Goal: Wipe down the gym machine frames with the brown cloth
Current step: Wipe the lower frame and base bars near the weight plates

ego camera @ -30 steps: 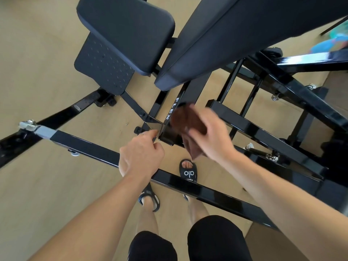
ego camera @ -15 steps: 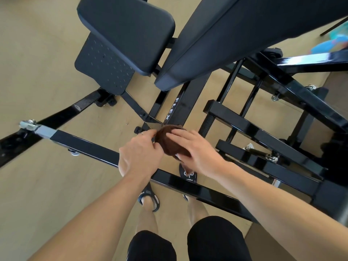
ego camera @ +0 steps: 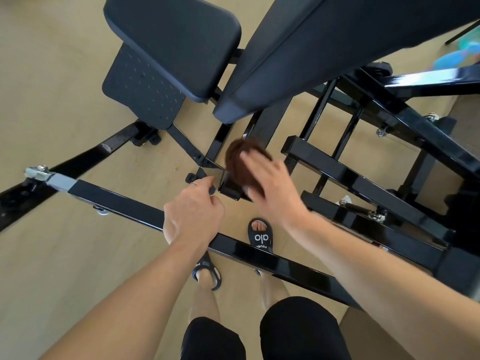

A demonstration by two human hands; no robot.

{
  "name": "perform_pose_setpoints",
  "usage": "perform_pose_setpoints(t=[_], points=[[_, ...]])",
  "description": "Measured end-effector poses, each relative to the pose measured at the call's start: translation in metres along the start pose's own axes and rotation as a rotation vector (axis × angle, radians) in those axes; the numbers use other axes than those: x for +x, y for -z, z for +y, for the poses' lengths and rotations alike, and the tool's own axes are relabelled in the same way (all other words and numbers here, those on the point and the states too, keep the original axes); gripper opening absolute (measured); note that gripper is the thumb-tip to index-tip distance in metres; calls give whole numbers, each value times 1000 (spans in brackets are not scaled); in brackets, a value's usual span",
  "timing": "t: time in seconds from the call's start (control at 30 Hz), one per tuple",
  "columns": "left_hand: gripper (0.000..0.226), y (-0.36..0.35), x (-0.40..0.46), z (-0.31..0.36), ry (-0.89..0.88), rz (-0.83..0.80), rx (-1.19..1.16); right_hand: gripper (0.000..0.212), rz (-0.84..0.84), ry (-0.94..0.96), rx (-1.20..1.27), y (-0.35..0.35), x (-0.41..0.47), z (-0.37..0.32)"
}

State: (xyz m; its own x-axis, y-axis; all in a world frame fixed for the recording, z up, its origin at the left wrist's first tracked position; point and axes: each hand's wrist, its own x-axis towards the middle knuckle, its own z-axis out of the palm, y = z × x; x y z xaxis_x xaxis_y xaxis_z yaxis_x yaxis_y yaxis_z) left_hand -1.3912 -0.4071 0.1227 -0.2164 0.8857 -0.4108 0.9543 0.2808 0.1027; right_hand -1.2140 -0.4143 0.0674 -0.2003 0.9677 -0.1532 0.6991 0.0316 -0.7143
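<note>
The right hand (ego camera: 270,180) presses the brown cloth (ego camera: 241,162) flat-fingered against the near end of the central black frame bar (ego camera: 230,187), below the long back pad (ego camera: 324,48). The left hand (ego camera: 193,211) sits just left of that end, fingers curled; whether it grips the bar cannot be determined. Risk: the bunched cloth may slide off the bar's end cap or snag on the threaded rod (ego camera: 291,165) to the right, because nothing pins it but palm pressure.

Pale wooden floor (ego camera: 65,105) under black gym machine frames (ego camera: 363,183), sandalled feet (ego camera: 260,236).
</note>
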Motion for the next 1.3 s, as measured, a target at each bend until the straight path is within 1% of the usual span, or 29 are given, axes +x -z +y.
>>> perform_pose_setpoints(t=[0.1, 0.2, 0.27, 0.37, 0.4, 0.43, 0.47, 0.53, 0.6, 0.63, 0.67, 0.7, 0.77, 0.83, 0.87, 0.93, 1.03, 1.07, 1.17, 1.2, 1.23, 1.3], points=[[39, 1, -1, 1, -35, 24, -15, 63, -170, 169, -68, -11, -25, -12], [40, 0, -1, 0, -34, 26, -15, 65, -258, 236, -172, 3, -4, -2], [43, -1, 0, 0, -7, 25, -6, 67, -212, 175, -149, 12, 21, 4], [45, -2, -1, 1, -13, 47, 3, 62, -27, -7, -36, 8, 43, -2], [44, -2, -1, 0, -11, 45, 0, 61, 11, -45, -31, 3, 42, -7], [43, -2, 0, 0, -5, 37, -1, 61, 18, -43, -38, -4, 38, -12], [39, -3, 0, -1, 2, 31, 3, 62, -10, -6, -54, -9, 30, -17], [29, -3, 1, -1, 4, 31, 30, 62, -125, 114, -110, -16, 14, -21], [29, -3, 1, -1, 6, 31, 43, 64, -245, 207, -193, -6, 17, -10], [31, -2, 0, -1, 13, 27, 35, 65, -268, 248, -238, 4, 24, -1], [33, -2, 0, -1, 15, 23, 22, 66, -258, 258, -268, 13, 33, 7], [36, -3, 0, -2, 9, 22, 13, 66, -219, 225, -267, 23, 42, 16], [39, -2, 0, -2, -10, 35, 10, 65, -108, 94, -208, 40, 56, 31], [40, -2, -1, -1, -21, 37, 5, 63, -31, 16, -177, 42, 61, 34], [40, -3, -1, -1, -21, 29, 2, 64, -20, 0, -170, 36, 59, 29], [39, -4, 1, -2, -4, 10, -7, 67, -75, 14, -139, 17, 43, 14], [39, -6, 1, -3, -11, 9, -13, 67, -308, 200, -171, -10, 4, -9], [40, -6, 1, -3, -14, 21, -18, 64, -351, 265, -196, -11, -2, -10], [41, -7, 1, -4, -30, 25, -6, 62, -383, 477, -305, 7, 11, 5], [41, -7, 1, -5, -32, 14, 5, 63, -381, 499, -340, 15, 18, 14], [42, -8, 2, -5, -31, 6, 14, 65, -359, 462, -350, 26, 25, 23], [40, -8, 2, -5, -19, 13, 17, 68, -278, 296, -336, 46, 35, 42]])
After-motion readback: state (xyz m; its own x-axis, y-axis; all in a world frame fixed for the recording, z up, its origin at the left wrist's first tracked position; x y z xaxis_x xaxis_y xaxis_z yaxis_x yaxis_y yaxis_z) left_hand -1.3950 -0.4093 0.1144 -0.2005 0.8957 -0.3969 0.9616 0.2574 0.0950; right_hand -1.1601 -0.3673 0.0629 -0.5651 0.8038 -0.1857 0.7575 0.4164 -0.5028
